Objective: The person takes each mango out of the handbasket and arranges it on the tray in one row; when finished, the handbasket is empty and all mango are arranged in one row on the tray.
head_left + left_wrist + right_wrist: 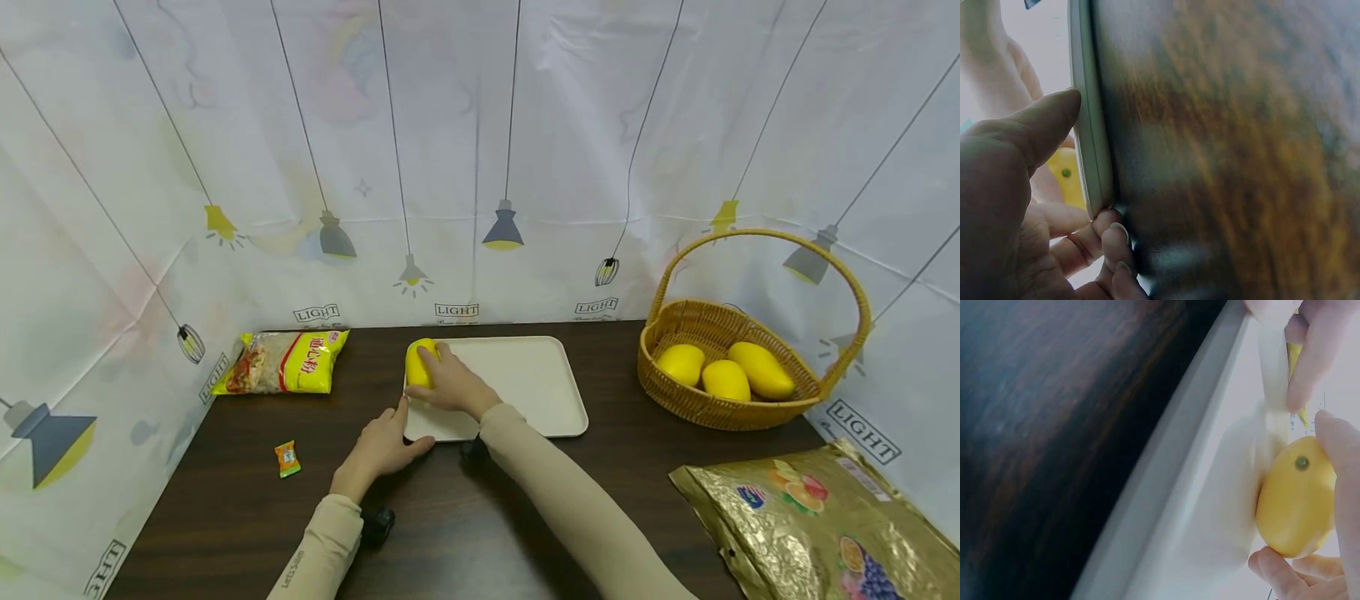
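Currently, right grip (455,386) curls round mango (419,363).
Long axis apparently follows left side of tray (521,379); left grip (381,446), spread, touches its corner.

The held mango (420,365) is yellow, the tray (525,383) cream-white, the desk (457,533) dark wood-grained brown. At left, the macaroni packet (288,363) shows yellow and a red stripe, the candy (287,459) orange and green. At right, the woven basket (705,410) is tan; the near foil bag (817,525) gold with printed fruit.
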Motion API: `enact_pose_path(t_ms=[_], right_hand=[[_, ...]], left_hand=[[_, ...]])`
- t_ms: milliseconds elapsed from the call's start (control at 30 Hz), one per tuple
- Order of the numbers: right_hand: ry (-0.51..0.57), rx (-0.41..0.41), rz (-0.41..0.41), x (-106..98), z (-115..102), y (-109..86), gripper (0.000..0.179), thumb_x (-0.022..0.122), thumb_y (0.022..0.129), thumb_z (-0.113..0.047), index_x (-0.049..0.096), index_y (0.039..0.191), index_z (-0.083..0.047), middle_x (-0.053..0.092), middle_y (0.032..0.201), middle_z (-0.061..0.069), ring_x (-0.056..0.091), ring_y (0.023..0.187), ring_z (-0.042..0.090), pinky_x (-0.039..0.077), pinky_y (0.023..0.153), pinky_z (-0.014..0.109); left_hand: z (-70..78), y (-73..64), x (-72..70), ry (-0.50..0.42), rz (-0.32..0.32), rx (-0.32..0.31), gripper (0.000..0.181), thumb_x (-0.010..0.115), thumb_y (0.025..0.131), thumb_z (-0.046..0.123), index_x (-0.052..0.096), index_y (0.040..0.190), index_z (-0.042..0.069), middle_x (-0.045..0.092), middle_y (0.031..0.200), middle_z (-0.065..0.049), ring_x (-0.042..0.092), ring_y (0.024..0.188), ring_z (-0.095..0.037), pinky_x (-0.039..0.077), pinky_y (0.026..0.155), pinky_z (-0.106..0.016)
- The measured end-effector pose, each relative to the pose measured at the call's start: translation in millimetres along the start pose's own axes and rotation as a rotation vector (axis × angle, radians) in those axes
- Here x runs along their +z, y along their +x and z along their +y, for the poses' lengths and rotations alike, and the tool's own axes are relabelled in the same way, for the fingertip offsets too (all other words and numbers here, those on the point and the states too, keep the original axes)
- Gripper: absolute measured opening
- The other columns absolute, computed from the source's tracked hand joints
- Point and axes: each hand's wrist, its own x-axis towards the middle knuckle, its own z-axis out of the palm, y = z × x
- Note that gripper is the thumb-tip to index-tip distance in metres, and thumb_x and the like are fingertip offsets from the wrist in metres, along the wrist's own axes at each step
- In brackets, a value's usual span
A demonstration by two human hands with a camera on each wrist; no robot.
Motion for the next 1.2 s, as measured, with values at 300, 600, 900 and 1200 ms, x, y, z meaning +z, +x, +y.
enact_pose_path(t_ms=[300, 600, 900, 1200], right_hand=[[0.009, -0.002, 0.011, 1.8, -1.3, 1.7, 0.081, 0.060, 0.095, -0.057, 0.028, 0.158, -0.018, 0.025, 0.160, 0.021, 0.055, 0.125, 0.033, 0.052, 0.102, 0.045], [0.003, 0.005, -0.005, -0.3, -2.1, 2.0, 0.091, 0.060, 0.094, -0.059, 0.017, 0.161, -0.017, 0.021, 0.163, 0.022, 0.050, 0.135, 0.036, 0.047, 0.110, 0.048], [0.040, 0.015, 0.011, -6.5, 7.6, -4.0, 0.100, 0.063, 0.089, -0.064, 0.015, 0.162, -0.014, 0.022, 0.164, 0.021, 0.049, 0.137, 0.038, 0.047, 0.109, 0.053], [-0.101, 0.037, 0.048, -28.9, 29.6, -21.5, 0.099, 0.056, 0.088, -0.072, 0.018, 0.162, -0.019, 0.030, 0.163, 0.013, 0.046, 0.142, 0.036, 0.044, 0.112, 0.051]], left_hand=[[1.2, 1.0, 1.9, -0.011, -0.005, -0.002, 0.091, 0.063, 0.096, 0.050, 0.022, 0.158, -0.002, 0.048, 0.147, -0.030, 0.054, 0.128, -0.046, 0.043, 0.108, -0.059], [-0.7, 2.1, 4.1, -0.021, -0.005, -0.007, 0.092, 0.063, 0.095, 0.051, 0.022, 0.158, -0.002, 0.048, 0.147, -0.029, 0.054, 0.129, -0.045, 0.042, 0.108, -0.058], [-1.4, 0.3, 0.4, -0.027, -0.005, -0.018, 0.091, 0.064, 0.095, 0.050, 0.022, 0.159, 0.000, 0.049, 0.146, -0.028, 0.055, 0.126, -0.047, 0.043, 0.107, -0.059], [0.5, 2.3, -2.1, -0.018, -0.036, -0.050, 0.093, 0.063, 0.095, 0.052, 0.021, 0.159, -0.001, 0.045, 0.150, -0.029, 0.052, 0.130, -0.047, 0.042, 0.109, -0.058]])
